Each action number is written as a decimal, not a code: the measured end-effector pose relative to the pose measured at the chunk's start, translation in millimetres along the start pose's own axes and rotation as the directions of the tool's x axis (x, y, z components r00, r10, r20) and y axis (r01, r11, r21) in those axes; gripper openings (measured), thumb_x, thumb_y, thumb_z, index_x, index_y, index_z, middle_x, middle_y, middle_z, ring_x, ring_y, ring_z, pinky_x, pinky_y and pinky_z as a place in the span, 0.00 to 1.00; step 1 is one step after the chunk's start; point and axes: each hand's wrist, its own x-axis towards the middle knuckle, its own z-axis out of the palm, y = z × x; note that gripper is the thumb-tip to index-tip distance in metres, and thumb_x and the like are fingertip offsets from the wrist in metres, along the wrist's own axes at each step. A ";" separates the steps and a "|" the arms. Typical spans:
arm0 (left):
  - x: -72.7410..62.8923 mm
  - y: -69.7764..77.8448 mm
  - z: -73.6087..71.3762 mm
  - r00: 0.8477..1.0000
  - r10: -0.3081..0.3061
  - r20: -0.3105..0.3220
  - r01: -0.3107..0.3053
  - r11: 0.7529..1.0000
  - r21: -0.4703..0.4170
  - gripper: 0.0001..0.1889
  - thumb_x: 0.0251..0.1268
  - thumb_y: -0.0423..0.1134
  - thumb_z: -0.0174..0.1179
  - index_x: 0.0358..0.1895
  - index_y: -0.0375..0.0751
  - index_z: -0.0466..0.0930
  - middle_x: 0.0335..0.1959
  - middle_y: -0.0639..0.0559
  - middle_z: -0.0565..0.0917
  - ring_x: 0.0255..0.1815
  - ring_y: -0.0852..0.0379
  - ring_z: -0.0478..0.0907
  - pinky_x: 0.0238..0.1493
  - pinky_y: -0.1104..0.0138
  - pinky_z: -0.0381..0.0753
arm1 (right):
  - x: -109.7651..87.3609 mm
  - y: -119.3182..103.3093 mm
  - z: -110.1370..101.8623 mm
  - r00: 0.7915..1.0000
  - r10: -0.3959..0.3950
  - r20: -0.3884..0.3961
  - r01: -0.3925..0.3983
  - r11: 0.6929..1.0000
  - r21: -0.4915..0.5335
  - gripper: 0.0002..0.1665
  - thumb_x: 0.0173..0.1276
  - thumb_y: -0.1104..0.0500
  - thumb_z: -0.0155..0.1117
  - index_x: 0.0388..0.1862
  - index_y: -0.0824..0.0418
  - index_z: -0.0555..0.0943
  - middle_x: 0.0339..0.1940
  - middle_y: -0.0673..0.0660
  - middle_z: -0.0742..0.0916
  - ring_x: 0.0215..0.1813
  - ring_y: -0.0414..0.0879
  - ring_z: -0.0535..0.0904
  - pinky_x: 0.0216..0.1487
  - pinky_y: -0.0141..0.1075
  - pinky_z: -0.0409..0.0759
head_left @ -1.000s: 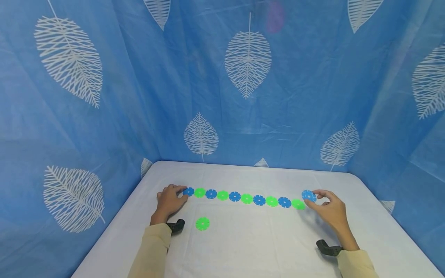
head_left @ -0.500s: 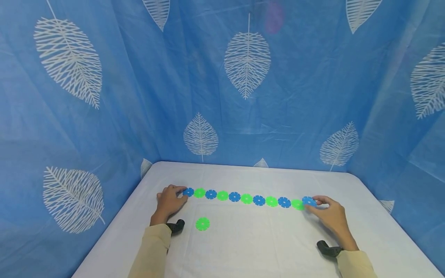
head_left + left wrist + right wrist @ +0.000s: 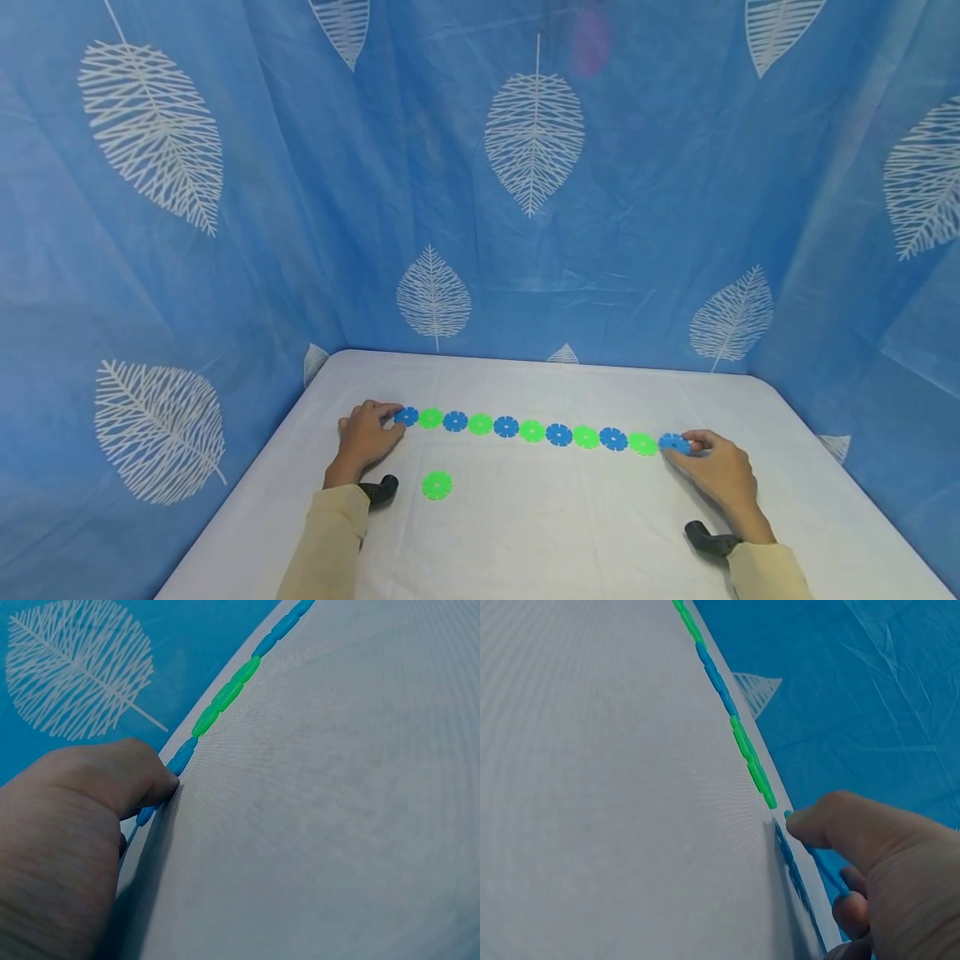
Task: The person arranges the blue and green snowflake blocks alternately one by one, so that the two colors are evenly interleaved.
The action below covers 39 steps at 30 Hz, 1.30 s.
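Observation:
A row of flat, notched plastic discs, blue and green by turns, runs across the white table. At its left end my left hand (image 3: 365,437) holds the rim of a blue disc (image 3: 407,417) between thumb and forefinger; the left wrist view shows the thumb (image 3: 154,780) against that disc. My right hand (image 3: 723,472) pinches another blue disc (image 3: 675,442) at the row's right end, beside the last green disc (image 3: 642,444). In the right wrist view a small gap shows between this green disc (image 3: 751,765) and the pinched one. The right fingertips are partly hidden.
A single green disc (image 3: 437,485) lies apart, nearer me, below the row's left part. The white-covered table (image 3: 547,525) is enclosed by blue curtains (image 3: 645,208) with white leaf prints. Each wrist wears a black strap mount, the right mount (image 3: 711,540) close to the tabletop.
My right hand has brought its blue disc down and toward me, first overlapping the last green disc, then shifting right to sit beside it. The left hand has stayed put.

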 end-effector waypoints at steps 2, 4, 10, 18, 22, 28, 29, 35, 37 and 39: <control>0.1 -0.4 -0.1 1.000 0.004 -0.001 -0.004 1.000 0.001 0.20 0.61 0.49 0.65 0.57 0.54 0.85 0.50 0.46 0.82 0.53 0.46 0.75 0.50 0.49 0.61 | -0.3 -0.2 -0.3 1.000 0.004 0.008 -0.004 1.000 -0.012 0.39 0.56 0.37 0.73 0.57 0.63 0.81 0.47 0.64 0.87 0.47 0.62 0.81 0.35 0.47 0.72; 0.2 -0.6 -0.1 1.000 0.005 0.000 -0.005 1.000 0.001 0.20 0.61 0.49 0.65 0.57 0.53 0.85 0.50 0.46 0.82 0.53 0.46 0.75 0.49 0.49 0.61 | -0.6 -0.8 -0.8 1.000 0.004 0.017 -0.004 1.000 -0.026 0.39 0.57 0.38 0.73 0.58 0.63 0.80 0.48 0.65 0.86 0.48 0.63 0.81 0.36 0.49 0.73; 0.5 -0.8 0.2 1.000 0.005 0.002 -0.005 1.000 -0.003 0.20 0.60 0.49 0.65 0.57 0.54 0.85 0.50 0.47 0.82 0.53 0.46 0.76 0.49 0.50 0.61 | 0.4 0.0 -1.9 0.999 -0.022 0.046 0.024 0.998 -0.063 0.39 0.58 0.38 0.72 0.59 0.64 0.80 0.49 0.68 0.86 0.49 0.65 0.81 0.38 0.52 0.75; 1.6 -0.8 1.1 1.000 0.003 0.000 -0.003 1.000 0.005 0.20 0.61 0.49 0.65 0.57 0.54 0.85 0.51 0.46 0.82 0.54 0.45 0.76 0.49 0.50 0.61 | 5.2 7.3 -5.8 0.987 -0.101 0.126 0.112 0.990 -0.082 0.39 0.62 0.38 0.69 0.60 0.66 0.79 0.49 0.70 0.86 0.50 0.67 0.81 0.45 0.57 0.75; 2.1 -1.7 1.0 1.000 0.005 -0.001 -0.005 1.000 0.005 0.20 0.61 0.49 0.65 0.57 0.54 0.85 0.51 0.46 0.82 0.53 0.46 0.76 0.49 0.50 0.61 | 7.5 7.5 -8.4 0.981 -0.118 0.156 0.133 0.987 -0.089 0.39 0.63 0.38 0.69 0.60 0.66 0.79 0.48 0.69 0.86 0.50 0.66 0.81 0.45 0.57 0.76; 1.7 -2.9 1.3 1.000 0.014 -0.003 -0.014 1.000 0.002 0.20 0.60 0.49 0.64 0.56 0.53 0.85 0.50 0.45 0.82 0.53 0.45 0.76 0.48 0.49 0.61 | 10.1 8.0 -7.3 0.976 -0.113 0.187 0.135 0.984 -0.112 0.40 0.65 0.38 0.67 0.63 0.66 0.78 0.52 0.71 0.85 0.54 0.70 0.79 0.50 0.62 0.74; 1.6 -3.1 1.7 1.000 0.012 -0.002 -0.012 1.000 0.003 0.20 0.60 0.49 0.64 0.56 0.53 0.85 0.50 0.45 0.82 0.52 0.45 0.76 0.49 0.49 0.61 | 10.0 8.3 -7.0 0.975 -0.114 0.190 0.138 0.984 -0.116 0.40 0.65 0.38 0.67 0.63 0.66 0.77 0.52 0.72 0.85 0.54 0.70 0.79 0.50 0.63 0.74; 0.9 -2.8 2.1 1.000 -0.003 0.006 0.003 1.000 0.006 0.20 0.61 0.50 0.65 0.57 0.55 0.85 0.51 0.47 0.82 0.54 0.46 0.76 0.50 0.49 0.61 | 8.2 10.2 -5.8 0.974 -0.110 0.198 0.134 0.985 -0.109 0.42 0.64 0.37 0.67 0.65 0.66 0.76 0.53 0.72 0.84 0.55 0.71 0.78 0.50 0.63 0.73; 1.2 -2.9 1.5 1.000 -0.002 0.008 0.002 1.000 0.004 0.20 0.61 0.50 0.65 0.57 0.55 0.85 0.51 0.47 0.82 0.54 0.46 0.76 0.50 0.50 0.61 | 7.7 9.7 -6.0 0.974 -0.113 0.194 0.134 0.986 -0.097 0.43 0.64 0.37 0.67 0.67 0.66 0.75 0.52 0.71 0.84 0.54 0.69 0.78 0.50 0.63 0.73; 1.5 -3.3 0.5 1.000 0.002 0.005 -0.002 1.000 0.003 0.20 0.61 0.50 0.65 0.57 0.55 0.85 0.51 0.46 0.82 0.53 0.46 0.76 0.50 0.50 0.61 | 7.1 8.6 -6.3 0.974 -0.122 0.191 0.138 0.988 -0.071 0.43 0.65 0.37 0.67 0.67 0.66 0.74 0.51 0.70 0.84 0.53 0.67 0.79 0.49 0.62 0.73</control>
